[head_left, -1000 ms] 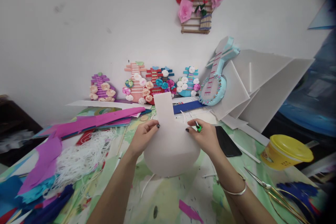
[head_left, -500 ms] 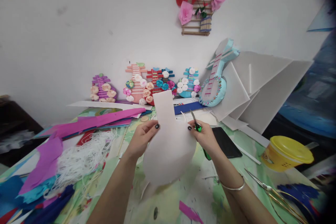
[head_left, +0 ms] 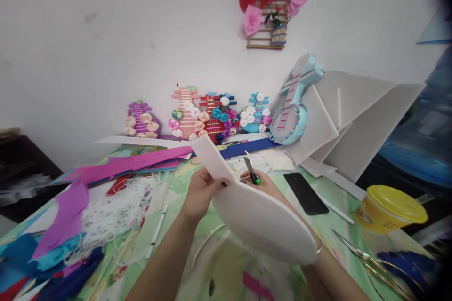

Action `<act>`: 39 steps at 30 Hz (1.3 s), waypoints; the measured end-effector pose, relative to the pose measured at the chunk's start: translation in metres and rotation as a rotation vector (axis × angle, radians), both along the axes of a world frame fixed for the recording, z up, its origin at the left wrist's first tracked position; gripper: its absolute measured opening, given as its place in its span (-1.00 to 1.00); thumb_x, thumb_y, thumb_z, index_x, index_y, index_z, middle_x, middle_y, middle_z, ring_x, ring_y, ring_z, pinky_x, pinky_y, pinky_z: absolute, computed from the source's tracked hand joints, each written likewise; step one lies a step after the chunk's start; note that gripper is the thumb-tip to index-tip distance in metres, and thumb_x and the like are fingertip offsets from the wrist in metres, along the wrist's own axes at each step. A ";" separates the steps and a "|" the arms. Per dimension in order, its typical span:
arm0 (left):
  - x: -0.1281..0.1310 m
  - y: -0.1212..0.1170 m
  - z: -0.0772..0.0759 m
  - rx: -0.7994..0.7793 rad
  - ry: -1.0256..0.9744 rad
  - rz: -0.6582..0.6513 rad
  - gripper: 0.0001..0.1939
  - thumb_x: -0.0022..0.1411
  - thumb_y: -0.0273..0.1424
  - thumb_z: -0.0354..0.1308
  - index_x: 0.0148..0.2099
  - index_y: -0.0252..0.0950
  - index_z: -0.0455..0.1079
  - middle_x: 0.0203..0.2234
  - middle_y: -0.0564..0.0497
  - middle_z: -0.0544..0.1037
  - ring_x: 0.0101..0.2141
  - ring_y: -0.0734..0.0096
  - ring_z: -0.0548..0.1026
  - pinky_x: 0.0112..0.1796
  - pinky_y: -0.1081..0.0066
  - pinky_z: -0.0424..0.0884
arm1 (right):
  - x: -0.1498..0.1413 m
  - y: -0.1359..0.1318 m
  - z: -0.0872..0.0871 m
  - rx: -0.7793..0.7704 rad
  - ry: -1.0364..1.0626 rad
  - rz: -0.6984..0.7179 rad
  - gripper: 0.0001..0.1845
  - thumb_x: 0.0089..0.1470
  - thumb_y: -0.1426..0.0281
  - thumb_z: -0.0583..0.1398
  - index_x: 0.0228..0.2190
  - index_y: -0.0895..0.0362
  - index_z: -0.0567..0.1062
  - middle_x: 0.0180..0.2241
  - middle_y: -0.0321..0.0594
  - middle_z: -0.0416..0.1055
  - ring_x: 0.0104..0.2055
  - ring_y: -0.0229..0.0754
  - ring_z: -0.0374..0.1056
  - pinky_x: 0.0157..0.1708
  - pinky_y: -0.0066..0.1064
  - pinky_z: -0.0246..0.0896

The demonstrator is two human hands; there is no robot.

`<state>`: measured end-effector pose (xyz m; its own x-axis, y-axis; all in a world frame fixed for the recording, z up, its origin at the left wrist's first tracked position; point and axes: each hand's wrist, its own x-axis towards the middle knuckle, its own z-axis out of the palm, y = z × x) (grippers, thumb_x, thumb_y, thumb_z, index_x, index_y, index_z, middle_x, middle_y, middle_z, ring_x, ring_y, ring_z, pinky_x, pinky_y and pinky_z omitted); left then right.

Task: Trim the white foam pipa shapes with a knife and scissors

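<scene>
I have my left grip [head_left: 199, 196] closed on the white cutout [head_left: 263, 221], pinching it where the narrow neck meets the round body, thumb on the near face. The cutout is held up over the tabletop [head_left: 221, 270], tilted, its neck pointing to eleven o'clock and its body swinging down toward four o'clock, across my right forearm. My right grip [head_left: 264, 186] is partly hidden behind the cutout's upper edge; it is closed around a green and black cutter [head_left: 253, 177], blade bare and pointing to eleven o'clock. Whether those right fingers also touch the cutout, I cannot tell.

Taking the cutout as my clock centre, a black phone [head_left: 305, 193] lies near at two o'clock, a yellow tub [head_left: 390, 209] stands at three, and gold-handled scissors [head_left: 365, 256] lie at four. A magenta scrap [head_left: 257, 285] sits at six. At nine I see a heap of white string [head_left: 116, 214], and at ten a long pink strip [head_left: 141, 161]. A turquoise banjo [head_left: 291, 108] leans at one o'clock beside large white boards [head_left: 335, 117]. Toward twelve, a small blue instrument [head_left: 255, 115] with paper flowers stands against the wall [head_left: 134, 14].
</scene>
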<state>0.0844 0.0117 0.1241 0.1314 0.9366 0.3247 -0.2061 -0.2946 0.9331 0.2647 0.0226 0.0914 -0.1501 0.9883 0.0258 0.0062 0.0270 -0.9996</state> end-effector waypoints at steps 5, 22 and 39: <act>-0.011 -0.001 0.008 0.055 0.035 0.260 -0.64 0.01 -0.23 0.22 -0.17 -0.32 0.32 -0.30 -0.05 0.54 -0.30 0.34 0.47 -0.27 0.40 0.36 | 0.035 0.005 0.008 0.016 -0.024 -0.191 -0.62 -0.28 0.41 0.19 -0.31 0.11 0.25 -0.47 -0.35 0.29 -0.57 -0.32 0.19 -0.60 -0.47 0.07; 0.014 0.090 0.016 0.351 0.488 0.158 -0.65 0.13 -0.27 0.05 -0.06 -0.34 0.23 -0.22 -0.12 0.51 -0.26 0.27 0.50 -0.27 0.32 0.41 | 0.050 0.001 0.020 0.294 -0.111 -0.331 -0.68 0.04 0.21 0.04 -0.17 0.07 0.24 -0.36 -0.30 0.34 -0.48 -0.28 0.35 -0.45 -0.35 0.33; 0.025 0.085 0.012 0.379 1.010 0.391 -0.65 0.20 -0.29 -0.04 -0.01 -0.35 0.14 -0.27 -0.18 0.50 -0.24 0.13 0.47 -0.26 0.29 0.31 | -0.002 0.007 0.074 0.502 -0.575 -0.390 -0.87 0.12 0.41 -0.09 -0.29 0.13 0.21 -0.59 -0.33 0.32 -0.61 -0.26 0.28 -0.53 -0.44 0.15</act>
